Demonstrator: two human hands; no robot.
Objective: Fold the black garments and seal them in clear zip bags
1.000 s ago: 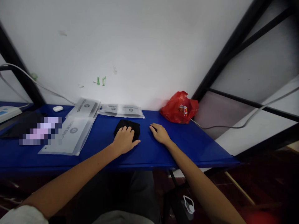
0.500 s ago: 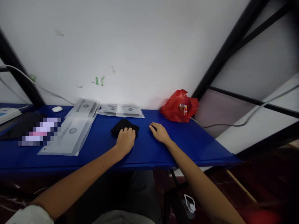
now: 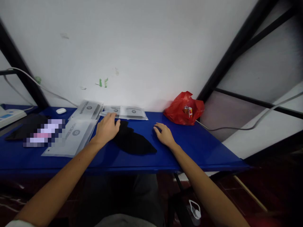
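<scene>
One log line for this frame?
left hand: at edge of black cloth | right hand: flat on blue table | black cloth: spread on table

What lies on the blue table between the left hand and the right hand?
In the head view, a black cloth lies spread between left hand and right hand.

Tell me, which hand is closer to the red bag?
Right. The right hand lies on the table left of the red bag; the left hand is farther, beyond the black cloth.

Black cloth (image 3: 132, 142), blue table (image 3: 201, 142)
</scene>
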